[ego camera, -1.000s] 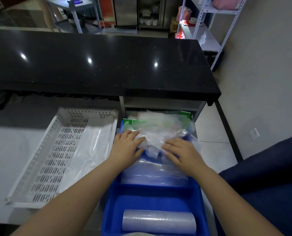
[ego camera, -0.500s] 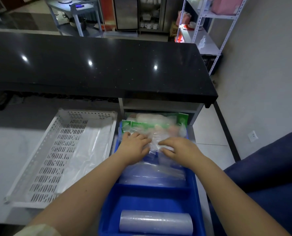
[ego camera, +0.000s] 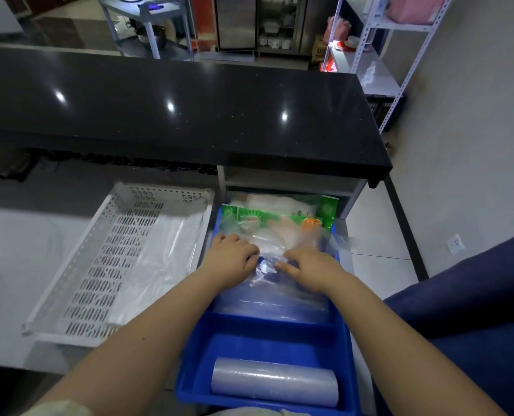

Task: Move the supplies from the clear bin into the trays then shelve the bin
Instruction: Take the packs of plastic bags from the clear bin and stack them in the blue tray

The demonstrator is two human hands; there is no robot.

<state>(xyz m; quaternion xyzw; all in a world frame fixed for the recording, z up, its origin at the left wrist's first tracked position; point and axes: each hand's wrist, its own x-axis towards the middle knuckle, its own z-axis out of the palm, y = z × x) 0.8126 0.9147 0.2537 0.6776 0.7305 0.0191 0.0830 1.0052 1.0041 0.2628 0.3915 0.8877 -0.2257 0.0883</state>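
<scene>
Flattened since earlier, one clear bag pile [ego camera: 275,235] lies under two pressing hands, left hand [ego camera: 231,259] and right hand [ego camera: 311,267], fingers curled gripping it.

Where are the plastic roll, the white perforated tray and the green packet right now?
plastic roll [ego camera: 275,382]: head view, middle of the roll, in the blue tray's near compartment.
white perforated tray [ego camera: 69,273]: head view, its left slotted wall.
green packet [ego camera: 327,209]: head view, upright right corner beyond both hands.
</scene>
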